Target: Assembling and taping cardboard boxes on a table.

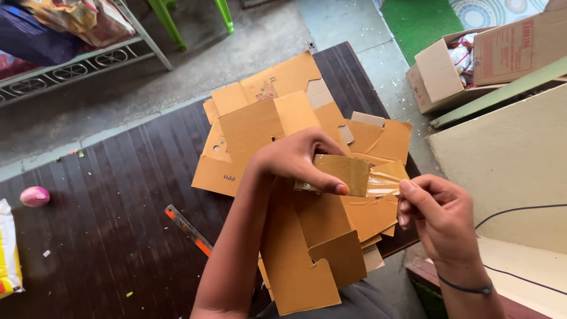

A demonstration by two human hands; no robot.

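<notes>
Both hands work over flattened brown cartons (pixel 277 127) heaped on a dark table (pixel 118 207): left hand (pixel 295 158) pinches a small cardboard piece (pixel 345 172), right hand (pixel 434 210) pinches its clear tape (pixel 385 180). Nearby lie an orange-tipped ruler (pixel 188 229) and a pink ball (pixel 34 196); an open box (pixel 443 74) sits beyond.

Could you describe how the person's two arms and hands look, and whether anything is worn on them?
Both forearms are bare, with no sleeves in view. The left hand has no ring, watch or glove. The right hand is also bare, but a thin dark band circles its wrist. The nails are short; polish cannot be told.
</notes>
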